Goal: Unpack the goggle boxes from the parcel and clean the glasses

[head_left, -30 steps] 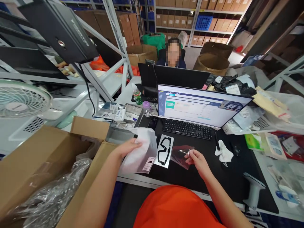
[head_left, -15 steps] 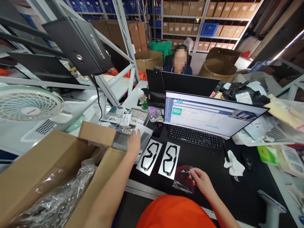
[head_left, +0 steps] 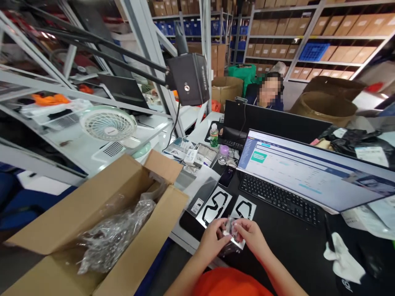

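My left hand (head_left: 215, 238) and my right hand (head_left: 250, 235) are close together above the front of the desk. Both have their fingers pinched on a small clear plastic bag (head_left: 230, 249), whose contents I cannot make out. Just behind the hands lie two pale sheets with black angular outlines: the left sheet (head_left: 212, 209) shows almost whole, while the right sheet (head_left: 246, 204) is partly covered by my hands and the bag. A grey flat plastic pouch (head_left: 202, 193) with a barcode label rests beyond the left sheet.
An open carton (head_left: 168, 222) with crumpled clear plastic (head_left: 115, 236) stands to the left. Behind are a phone (head_left: 226, 176), a purple-lidded jar (head_left: 224, 156), a keyboard (head_left: 279, 199) and a monitor (head_left: 284, 164). A white cloth (head_left: 344, 259) lies right. A person (head_left: 268, 92) sits opposite.
My left hand has left the flat pouch and joined my right hand at the small bag. The bag has been lifted over the right sheet. The view has turned left.
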The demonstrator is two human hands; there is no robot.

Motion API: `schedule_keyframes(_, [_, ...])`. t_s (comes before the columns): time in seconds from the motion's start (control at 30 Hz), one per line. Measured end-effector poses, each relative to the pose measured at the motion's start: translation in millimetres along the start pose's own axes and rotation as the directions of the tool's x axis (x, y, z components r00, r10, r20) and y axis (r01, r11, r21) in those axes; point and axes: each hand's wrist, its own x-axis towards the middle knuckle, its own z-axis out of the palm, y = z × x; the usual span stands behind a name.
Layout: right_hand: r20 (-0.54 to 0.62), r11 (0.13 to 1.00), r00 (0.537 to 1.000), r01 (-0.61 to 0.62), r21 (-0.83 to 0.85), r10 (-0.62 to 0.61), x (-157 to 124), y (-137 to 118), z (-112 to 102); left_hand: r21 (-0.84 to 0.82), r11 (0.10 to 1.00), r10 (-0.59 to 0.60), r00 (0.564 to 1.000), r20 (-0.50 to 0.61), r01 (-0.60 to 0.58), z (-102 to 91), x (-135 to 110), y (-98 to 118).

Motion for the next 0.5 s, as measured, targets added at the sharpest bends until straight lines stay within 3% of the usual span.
schedule_keyframes(0.1, [0.048,1.000,0.999,-0.004,0.026,0.002,-1.6,-3.1,12.5,0.073,0.997,0.046,0.994,-0.096,-0.039,-26.9,-7.4,4.6])
schedule_keyframes(0.17, [0.042,0.999,0.999,-0.002,0.041,0.000,-6.4,-2.3,11.4,0.146,0.989,0.068,0.968,-0.244,-0.033,-61.0,-14.1,5.6])
schedule_keyframes(0.2, [0.034,0.999,0.999,-0.001,0.046,-0.001,-10.1,-0.5,8.0,0.186,0.983,0.071,0.932,-0.355,-0.004,-83.7,-18.5,5.8])
schedule_keyframes(0.23, [0.023,0.999,1.000,-0.007,0.045,0.006,-14.6,2.6,2.8,0.222,0.974,0.068,0.870,-0.488,0.049,-109.7,-23.5,6.1])
schedule_keyframes(0.3, [-0.025,0.999,0.999,-0.022,0.023,0.023,-24.6,13.5,-11.2,0.275,0.942,0.086,0.653,-0.753,0.193,-167.0,-35.3,7.5])
schedule_keyframes(0.33, [-0.078,0.999,0.996,-0.041,0.000,0.041,-29.5,21.2,-19.0,0.288,0.921,0.106,0.542,-0.834,0.263,-195.3,-41.2,8.3])
schedule_keyframes(0.37, [-0.141,0.999,0.989,-0.036,-0.028,0.032,-34.0,29.9,-26.7,0.297,0.898,0.125,0.458,-0.880,0.325,-221.5,-46.4,9.0])
schedule_keyframes(0.4, [-0.184,0.998,0.982,-0.044,-0.055,0.033,-38.2,39.2,-33.8,0.307,0.872,0.137,0.412,-0.901,0.381,-244.2,-50.0,9.2])
schedule_keyframes(0.43, [-0.217,0.995,0.976,-0.053,-0.084,0.034,-42.3,48.3,-39.8,0.324,0.845,0.139,0.411,-0.901,0.425,-262.5,-51.8,8.7])
schedule_keyframes(0.5, [-0.245,0.986,0.969,-0.081,-0.146,0.044,-50.3,63.5,-48.3,0.368,0.795,0.105,0.488,-0.867,0.482,-285.1,-49.6,6.2])
